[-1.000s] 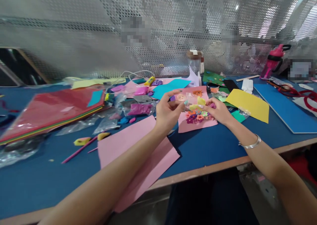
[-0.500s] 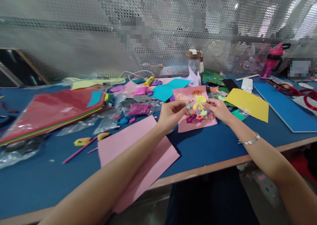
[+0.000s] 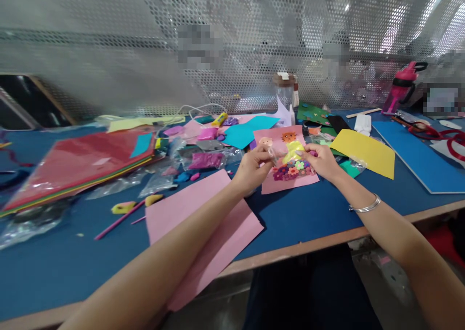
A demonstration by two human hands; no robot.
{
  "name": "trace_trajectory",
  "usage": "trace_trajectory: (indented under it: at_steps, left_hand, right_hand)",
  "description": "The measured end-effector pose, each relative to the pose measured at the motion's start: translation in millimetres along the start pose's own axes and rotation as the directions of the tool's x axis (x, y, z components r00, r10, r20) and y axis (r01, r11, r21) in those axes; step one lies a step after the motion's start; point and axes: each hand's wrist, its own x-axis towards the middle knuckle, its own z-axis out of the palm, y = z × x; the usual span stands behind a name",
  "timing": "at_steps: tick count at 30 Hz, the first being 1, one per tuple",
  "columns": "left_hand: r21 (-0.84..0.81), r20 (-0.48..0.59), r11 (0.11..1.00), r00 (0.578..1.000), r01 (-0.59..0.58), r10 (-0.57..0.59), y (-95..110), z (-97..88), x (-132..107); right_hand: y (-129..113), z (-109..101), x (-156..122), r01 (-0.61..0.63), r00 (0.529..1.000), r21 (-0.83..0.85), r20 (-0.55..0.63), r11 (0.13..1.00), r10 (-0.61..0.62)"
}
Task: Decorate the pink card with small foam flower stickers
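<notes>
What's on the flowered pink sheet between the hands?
Multicoloured flowers below, an orange animal face above and part of a pale pink face left of it. The right hand, its yellow packet and the left hand cover patches; what's beneath is hidden.

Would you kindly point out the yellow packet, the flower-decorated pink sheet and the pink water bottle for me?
Yellow packet [image 3: 293, 149]: head view, on its yellow middle.
Flower-decorated pink sheet [image 3: 270, 186]: head view, on the bare area near its lower-left corner.
Pink water bottle [image 3: 394, 97]: head view, on its body.
</notes>
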Motion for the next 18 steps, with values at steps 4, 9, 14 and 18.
trace_trajectory:
  at_steps: [4,9,14,18]
  left_hand:
    - [-0.048,0.099,0.999,0.995,0.007,-0.002,0,0.9,-1]
    - [-0.096,0.137,0.994,0.990,0.043,-0.030,-3,1.6,-2]
    - [-0.149,0.163,0.988,0.986,0.041,-0.017,-1,2.9,-3]
    - [-0.171,0.112,0.985,0.994,0.025,-0.006,0,4.7,-5]
  right_hand:
    - [1,-2,0,-0.004,1.000,-0.010,0.012,1.000,0.004]
    - [0,0,0,-0.122,0.990,0.093,0.081,0.988,0.115]
    - [-10,1,-3,-0.326,0.929,0.287,0.272,0.901,0.249]
    - [-15,0,-5,-0.296,0.932,0.249,0.288,0.922,0.221]
